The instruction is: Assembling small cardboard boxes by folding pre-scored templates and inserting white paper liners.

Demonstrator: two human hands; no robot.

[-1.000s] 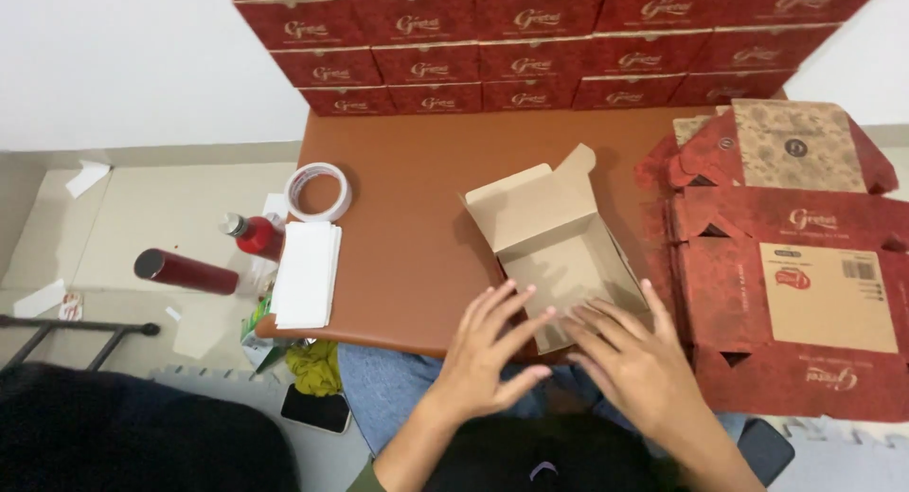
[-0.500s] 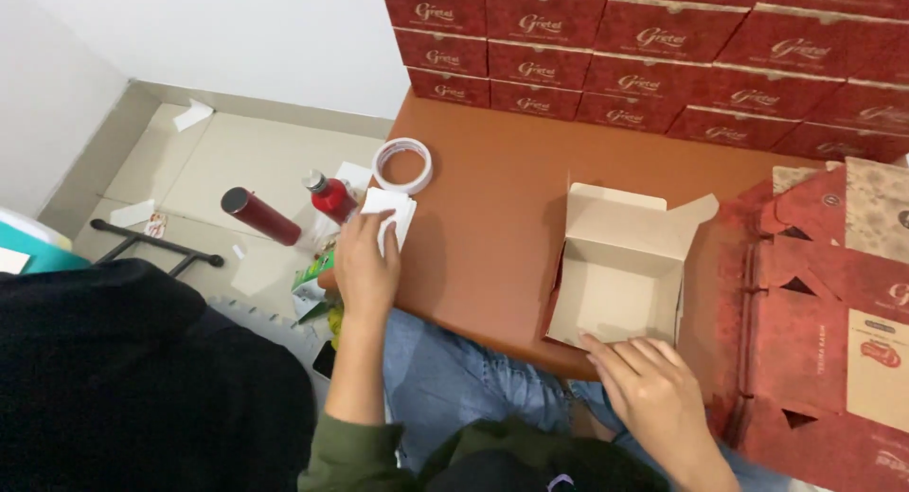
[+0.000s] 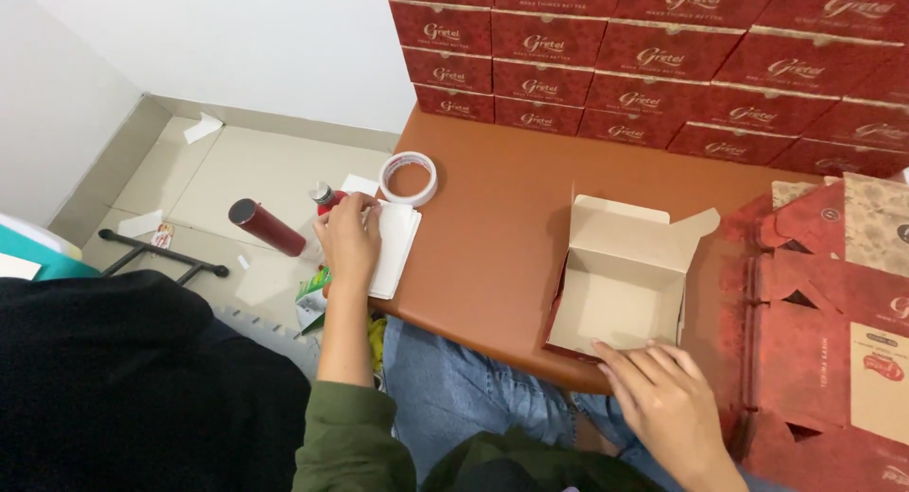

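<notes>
A: Left hand point(image 3: 348, 238)?
B: At 9 o'clock on the surface point(image 3: 492, 236), at its left edge. Fingers curled onto the white stack point(image 3: 396, 246); whether it pinches a sheet, cannot tell.
A: What's around it?
B: Tape roll point(image 3: 408, 178) just beyond, at 12 o'clock of the stack, apart from the hand. Red bottle point(image 3: 267, 227) lies on the floor at the hand's 9 o'clock; a smaller red bottle point(image 3: 326, 197) stands just beside the hand.
A: Right hand point(image 3: 663, 397)?
B: At 5 o'clock, fingers spread flat, tips touching the near edge of the open box point(image 3: 620, 284).
A: Where is the box?
B: Centre-right of the surface, lid flaps up, pale inside, red outside.
A: Elsewhere?
B: Flat red cartons point(image 3: 833, 312) at 3 o'clock, just beside the box. Stacked red boxes point(image 3: 663, 66) along the wall at 12 o'clock.
</notes>
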